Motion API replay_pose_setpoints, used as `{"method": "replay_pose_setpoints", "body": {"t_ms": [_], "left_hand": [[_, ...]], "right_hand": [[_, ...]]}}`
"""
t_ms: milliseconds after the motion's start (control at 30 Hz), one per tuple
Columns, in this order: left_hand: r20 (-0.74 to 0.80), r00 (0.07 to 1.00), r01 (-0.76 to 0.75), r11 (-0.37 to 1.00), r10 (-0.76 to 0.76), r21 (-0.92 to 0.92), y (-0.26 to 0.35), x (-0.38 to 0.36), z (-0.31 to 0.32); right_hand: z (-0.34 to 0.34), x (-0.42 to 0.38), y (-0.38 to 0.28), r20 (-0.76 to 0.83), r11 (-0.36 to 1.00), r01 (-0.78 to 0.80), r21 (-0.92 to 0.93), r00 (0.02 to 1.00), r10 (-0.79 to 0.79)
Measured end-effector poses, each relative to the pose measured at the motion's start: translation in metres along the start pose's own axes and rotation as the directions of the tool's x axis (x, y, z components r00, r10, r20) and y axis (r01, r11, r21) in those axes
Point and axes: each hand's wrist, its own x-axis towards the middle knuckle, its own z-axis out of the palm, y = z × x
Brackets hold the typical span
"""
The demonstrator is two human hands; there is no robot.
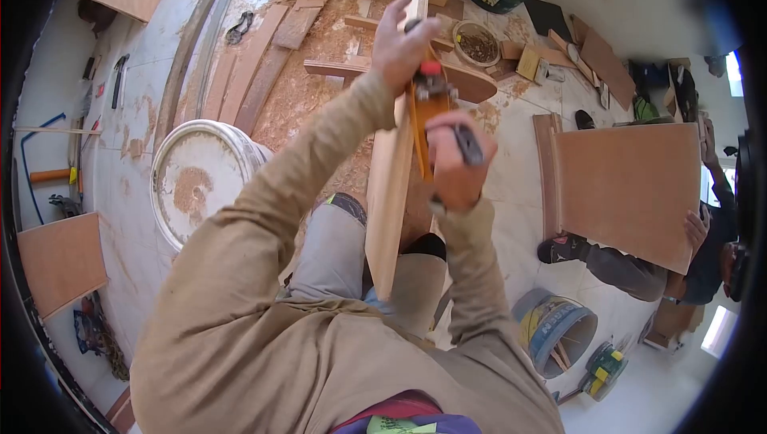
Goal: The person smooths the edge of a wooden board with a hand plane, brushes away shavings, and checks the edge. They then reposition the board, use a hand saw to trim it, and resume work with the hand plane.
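An orange hand plane [420, 126] with a red part near its front lies along the edge of a long pale wooden board [387, 202]. My right hand [459, 158] is wrapped round the plane's dark rear handle. Farther forward, my left hand [397, 47] is on the plane's front end, its fingers bent about a dark knob. The board runs from between my knees away to the top of the view. Part of the plane's sole and its blade are hidden.
A lidded white bucket [204, 182] stands at my left. Wood strips [252, 63] and shavings litter the floor ahead. At right, another person's hand [697, 230] holds a wooden panel [627, 186]. Behind my right arm is an open bucket [551, 330]; a small tub [477, 41] sits ahead.
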Motion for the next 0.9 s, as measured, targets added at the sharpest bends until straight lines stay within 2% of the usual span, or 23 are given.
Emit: {"method": "replay_pose_setpoints", "body": {"t_ms": [33, 67, 100, 167, 233, 267, 300, 333, 400, 433, 500, 533, 567, 633, 667, 700, 733, 767, 800, 833, 867, 900], "left_hand": [[0.069, 0.995, 0.076, 0.991, -0.069, -0.110, -0.003, 0.063, 0.011], [0.121, 0.992, -0.010, 0.997, 0.019, -0.074, -0.016, 0.120, 0.018], [0.106, 0.994, 0.002, 0.998, 0.004, -0.061, -0.023, 0.162, 0.026], [0.078, 0.997, 0.011, 0.997, -0.004, -0.079, -0.032, 0.200, 0.035], [0.033, 0.999, 0.022, 0.989, -0.017, -0.147, -0.035, 0.201, 0.036], [0.052, 0.999, 0.007, 0.991, 0.000, -0.132, -0.035, 0.188, 0.033], [0.071, 0.997, -0.006, 0.993, 0.015, -0.115, -0.028, 0.158, 0.029], [0.094, 0.995, -0.013, 0.996, 0.022, -0.089, -0.025, 0.123, 0.021], [-0.010, 0.999, -0.049, 0.995, 0.050, 0.089, 0.011, 0.012, 0.004], [0.061, 0.998, 0.002, 0.978, -0.015, 0.207, 0.030, -0.045, -0.009], [0.057, 0.994, 0.092, 0.994, -0.096, 0.064, 0.047, -0.150, -0.023], [0.081, 0.990, 0.102, 0.988, -0.112, 0.117, 0.048, -0.189, -0.032], [0.104, 0.987, 0.107, 0.980, -0.126, 0.169, 0.055, -0.204, -0.035], [0.091, 0.994, 0.052, 0.986, -0.067, 0.158, 0.044, -0.175, -0.029], [0.085, 0.996, 0.018, 0.989, -0.031, 0.145, 0.045, -0.149, -0.019], [0.059, 0.993, 0.098, 0.995, -0.099, 0.020, 0.047, -0.108, -0.007], [0.065, 0.997, 0.029, 0.994, -0.036, 0.108, 0.019, -0.045, -0.004], [0.041, 0.999, -0.010, 0.997, 0.007, 0.075, 0.015, 0.016, 0.007], [0.163, 0.987, 0.018, 0.998, -0.007, -0.066, 0.004, 0.085, 0.013], [0.228, 0.974, 0.045, 0.986, -0.007, -0.162, -0.010, 0.151, 0.016], [0.133, 0.991, 0.041, 0.992, -0.025, -0.120, 0.001, 0.176, 0.020], [0.075, 0.997, 0.036, 0.999, -0.034, -0.028, -0.039, 0.240, 0.013]], "right_hand": [[0.011, 0.065, 0.010, -0.003, 0.997, 0.081, 0.019, 0.997, -0.081], [0.019, 0.119, 0.022, -0.027, 0.992, 0.126, 0.014, 0.992, -0.125], [0.023, 0.160, 0.034, -0.067, 0.987, 0.142, 0.079, 0.988, -0.137], [0.024, 0.197, 0.032, -0.057, 0.990, 0.011, 0.143, 0.998, -0.003], [0.023, 0.187, 0.023, -0.037, 0.987, 0.039, 0.156, 0.999, -0.034], [0.020, 0.175, 0.024, -0.025, 0.986, 0.041, 0.162, 0.999, -0.037], [0.017, 0.161, 0.044, -0.042, 0.986, 0.142, 0.092, 0.989, -0.138], [0.013, 0.125, 0.039, -0.029, 0.989, 0.126, 0.079, 0.992, -0.124], [-0.001, 0.016, 0.008, -0.001, 0.999, 0.035, 0.033, 0.999, -0.035], [-0.011, -0.041, 0.000, 0.024, 1.000, -0.017, 0.010, 1.000, 0.017], [-0.030, -0.139, -0.021, 0.110, 0.989, 0.117, -0.086, 0.988, -0.108], [-0.032, -0.174, -0.028, 0.091, 0.978, 0.182, -0.100, 0.981, -0.173], [-0.031, -0.170, -0.028, 0.094, 0.986, 0.142, -0.085, 0.987, -0.134], [-0.030, -0.176, -0.034, 0.074, 0.997, 0.033, -0.069, 0.997, -0.028], [-0.026, -0.144, -0.027, 0.058, 0.997, 0.025, -0.069, 0.998, -0.021], [-0.013, -0.096, -0.016, -0.032, 0.984, 0.169, -0.056, 0.985, -0.171], [-0.005, -0.043, -0.004, -0.052, 0.994, 0.110, -0.024, 0.992, -0.111], [0.008, 0.021, 0.007, -0.093, 0.995, 0.066, 0.075, 0.994, -0.059], [0.017, 0.090, 0.020, -0.096, 0.990, 0.121, 0.074, 0.989, -0.114], [0.032, 0.152, 0.025, -0.146, 0.976, 0.217, -0.031, 0.965, -0.219], [0.045, 0.204, 0.040, -0.194, 0.922, 0.348, -0.170, 0.905, -0.378], [0.050, 0.210, 0.047, -0.199, 0.935, 0.337, -0.112, 0.914, -0.353]]}}
